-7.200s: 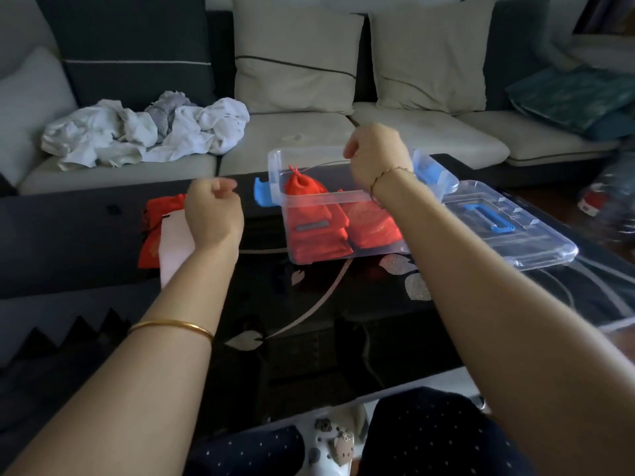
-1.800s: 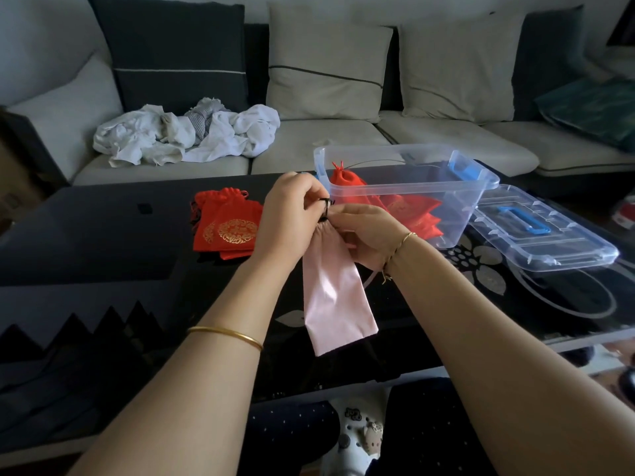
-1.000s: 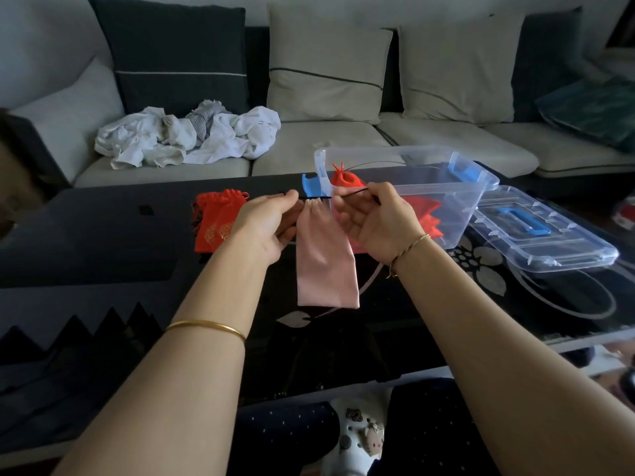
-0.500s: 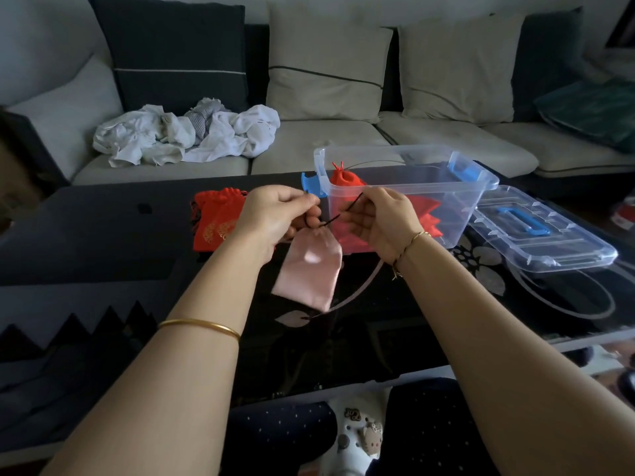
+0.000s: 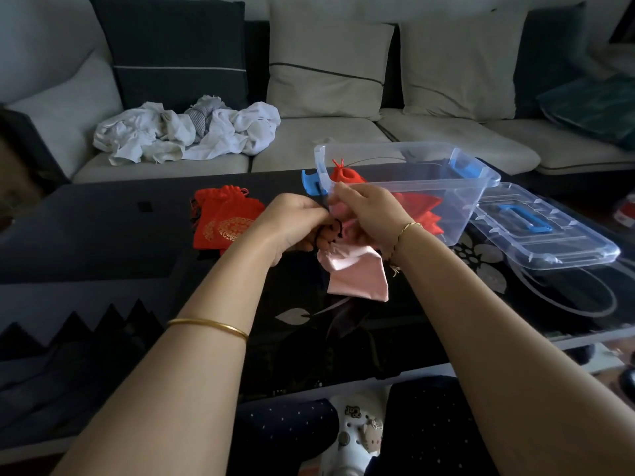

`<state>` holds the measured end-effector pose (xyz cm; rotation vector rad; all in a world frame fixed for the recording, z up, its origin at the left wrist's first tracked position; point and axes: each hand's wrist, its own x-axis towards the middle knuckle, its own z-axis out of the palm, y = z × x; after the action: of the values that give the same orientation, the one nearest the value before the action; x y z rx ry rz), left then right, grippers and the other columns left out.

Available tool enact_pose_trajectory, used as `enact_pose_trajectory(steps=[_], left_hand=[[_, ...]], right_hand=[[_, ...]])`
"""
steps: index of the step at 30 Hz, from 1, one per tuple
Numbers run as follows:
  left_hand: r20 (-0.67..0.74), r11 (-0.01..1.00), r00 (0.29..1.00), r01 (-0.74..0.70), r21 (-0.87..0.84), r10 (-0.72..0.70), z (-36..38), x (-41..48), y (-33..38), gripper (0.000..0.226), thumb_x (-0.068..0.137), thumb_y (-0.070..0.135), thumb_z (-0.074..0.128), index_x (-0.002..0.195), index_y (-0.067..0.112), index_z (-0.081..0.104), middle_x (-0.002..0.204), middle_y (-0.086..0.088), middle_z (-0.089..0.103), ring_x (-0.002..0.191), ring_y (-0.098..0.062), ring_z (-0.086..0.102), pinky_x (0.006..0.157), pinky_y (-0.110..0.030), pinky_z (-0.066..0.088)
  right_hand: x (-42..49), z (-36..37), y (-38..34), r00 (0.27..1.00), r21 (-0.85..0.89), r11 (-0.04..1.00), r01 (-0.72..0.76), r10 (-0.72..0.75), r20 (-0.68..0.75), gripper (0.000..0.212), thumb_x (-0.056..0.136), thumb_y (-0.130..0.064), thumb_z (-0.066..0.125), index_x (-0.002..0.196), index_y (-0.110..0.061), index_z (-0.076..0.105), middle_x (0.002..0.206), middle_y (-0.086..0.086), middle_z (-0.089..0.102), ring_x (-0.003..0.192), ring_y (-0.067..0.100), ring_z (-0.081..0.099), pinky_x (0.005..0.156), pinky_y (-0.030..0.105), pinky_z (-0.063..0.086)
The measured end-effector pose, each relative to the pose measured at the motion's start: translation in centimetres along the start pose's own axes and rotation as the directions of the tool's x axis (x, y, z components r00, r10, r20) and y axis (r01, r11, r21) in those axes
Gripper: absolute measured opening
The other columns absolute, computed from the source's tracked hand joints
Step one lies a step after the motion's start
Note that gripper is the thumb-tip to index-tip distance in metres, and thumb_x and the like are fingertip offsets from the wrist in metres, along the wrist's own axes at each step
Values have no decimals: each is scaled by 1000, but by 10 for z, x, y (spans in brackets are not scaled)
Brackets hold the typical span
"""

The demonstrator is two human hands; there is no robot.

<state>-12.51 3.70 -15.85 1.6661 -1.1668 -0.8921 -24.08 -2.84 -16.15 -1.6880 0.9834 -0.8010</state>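
Note:
A pink satin drawstring pouch [image 5: 357,274] hangs above the dark glass table [image 5: 103,235], held at its gathered neck by both hands. My left hand [image 5: 292,223] pinches the neck and its black cord from the left. My right hand [image 5: 366,211] grips the top of the pouch from the right, fingers curled. A loop of the black cord [image 5: 338,230] shows between the two hands. The pouch's mouth is hidden by my fingers.
Red embroidered pouches [image 5: 225,221] lie on the table to the left. A clear plastic box [image 5: 457,187] with blue latches holds more red pouches [image 5: 347,175]. Its lid [image 5: 549,231] lies to the right. A sofa with crumpled white clothes [image 5: 185,132] stands behind.
My hands have come together over the pouch's neck. The cord that was stretched between them half a second ago is now a small loop, and the pouch hangs lower and more bunched.

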Motion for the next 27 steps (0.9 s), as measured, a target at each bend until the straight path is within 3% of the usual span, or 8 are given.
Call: enact_pose_trajectory(steps=[4, 8, 12, 17, 20, 27], left_hand=[[-46, 998, 998, 44, -43, -46, 0, 0, 0, 19, 85, 11, 58, 68, 11, 66, 61, -4, 65, 53, -13, 57, 47, -20, 39], [-74, 988, 994, 67, -139, -78, 1, -1, 4, 21, 87, 10, 59, 67, 12, 64, 52, 2, 62, 48, -10, 56, 46, -19, 40], [-106, 981, 990, 68, -184, -88, 2, -1, 4, 19, 88, 9, 61, 70, 12, 63, 58, -2, 63, 51, -11, 57, 46, -19, 43], [-162, 971, 981, 66, -228, -105, 1, 2, 2, 17, 89, 6, 59, 73, 11, 65, 61, -5, 62, 53, -11, 57, 49, -19, 46], [-175, 965, 978, 65, -253, -112, 0, 3, 1, 15, 88, 4, 59, 75, 9, 64, 60, -7, 61, 48, -10, 57, 46, -19, 47], [-219, 963, 967, 74, -260, -133, -1, 3, 2, 14, 88, 1, 58, 77, 7, 63, 62, -10, 62, 47, -13, 57, 44, -19, 45]], right_hand=[[-3, 2, -1, 997, -15, 998, -67, 68, 49, 20, 93, -17, 47, 77, -8, 57, 61, 7, 54, 40, 15, 50, 41, 21, 39], [-5, -1, -3, 999, -70, 996, 49, -49, 9, 15, 87, -3, 51, 76, -6, 60, 64, 8, 59, 51, 18, 59, 51, 27, 54], [-4, -1, 0, 995, -124, 987, 101, -101, 8, 16, 83, 2, 51, 80, -10, 62, 65, 5, 62, 56, 17, 62, 62, 30, 58], [-3, -1, 4, 978, -238, 950, 203, -206, 12, 13, 75, -3, 65, 77, -14, 59, 64, -4, 60, 54, 6, 55, 53, 17, 47], [-2, 1, 5, 959, -301, 913, 275, -281, 24, 15, 71, -14, 76, 78, -16, 62, 66, -11, 58, 59, 0, 52, 59, 14, 43], [-6, 3, 0, 917, -433, 824, 366, -399, 16, 13, 74, -14, 74, 84, -10, 68, 68, -17, 55, 61, -3, 49, 58, 2, 38]])
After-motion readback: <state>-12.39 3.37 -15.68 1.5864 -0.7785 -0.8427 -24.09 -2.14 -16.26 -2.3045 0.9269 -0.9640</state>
